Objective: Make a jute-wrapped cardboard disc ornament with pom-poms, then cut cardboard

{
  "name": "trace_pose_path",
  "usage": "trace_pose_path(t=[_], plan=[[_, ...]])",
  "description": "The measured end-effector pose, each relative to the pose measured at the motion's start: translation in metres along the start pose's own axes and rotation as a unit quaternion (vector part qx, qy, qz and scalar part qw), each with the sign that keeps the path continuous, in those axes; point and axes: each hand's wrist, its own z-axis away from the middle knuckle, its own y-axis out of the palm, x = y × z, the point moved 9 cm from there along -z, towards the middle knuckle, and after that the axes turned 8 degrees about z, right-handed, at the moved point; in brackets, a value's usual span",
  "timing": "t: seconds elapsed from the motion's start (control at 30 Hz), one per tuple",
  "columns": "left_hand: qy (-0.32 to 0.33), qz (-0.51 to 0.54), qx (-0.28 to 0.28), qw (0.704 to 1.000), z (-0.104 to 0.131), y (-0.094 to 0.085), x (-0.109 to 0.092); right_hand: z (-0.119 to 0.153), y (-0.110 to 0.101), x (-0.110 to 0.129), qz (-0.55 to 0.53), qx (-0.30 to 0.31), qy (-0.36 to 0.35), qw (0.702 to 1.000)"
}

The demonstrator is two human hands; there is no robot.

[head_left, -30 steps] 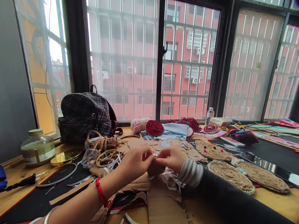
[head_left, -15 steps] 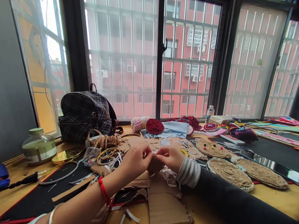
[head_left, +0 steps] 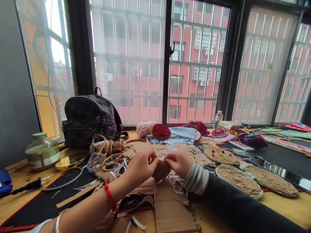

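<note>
A small brown cardboard piece (head_left: 161, 170) was held above the middle of the desk (head_left: 286, 207), towards its near edge, pinched between both hands. The left hand (head_left: 141, 166) was closed on the piece's left upper edge, thumb and fingertips pressed together, and a red thread bracelet (head_left: 110, 199) was worn on that wrist. The right hand (head_left: 178, 162), coming out of a striped cuff and dark sleeve, was likewise closed in a pinching grip on the piece's right upper edge, the two sets of fingertips almost touching each other. Whether a thin strip was also caught between the fingers could not be told.

Directly beneath the hands, a larger sheet of torn cardboard (head_left: 170, 210) and white paper scraps (head_left: 176, 181) were spread on the desk. To the right of the right forearm, two coiled jute mats (head_left: 239, 181) were laid side by side. Near the left edge, a green-lidded jar (head_left: 42, 151) was stood, with a plaid backpack (head_left: 91, 119) set behind it against the window. A tangle of jute rope (head_left: 109, 147) was placed between the backpack and the hands, and red yarn (head_left: 160, 132) was piled along the far edge.
</note>
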Motion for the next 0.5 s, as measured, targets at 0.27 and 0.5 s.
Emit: trace_pose_path(t=[0.27, 0.5], plan=[[-0.004, 0.007, -0.028, 1.0, -0.002, -0.004, 0.016, -0.004, 0.009, -0.018, -0.086, 0.065, -0.018, 0.994], [-0.017, -0.024, -0.033, 0.999, -0.003, -0.007, 0.018, -0.005, 0.012, -0.021, -0.132, 0.034, 0.014, 0.991]])
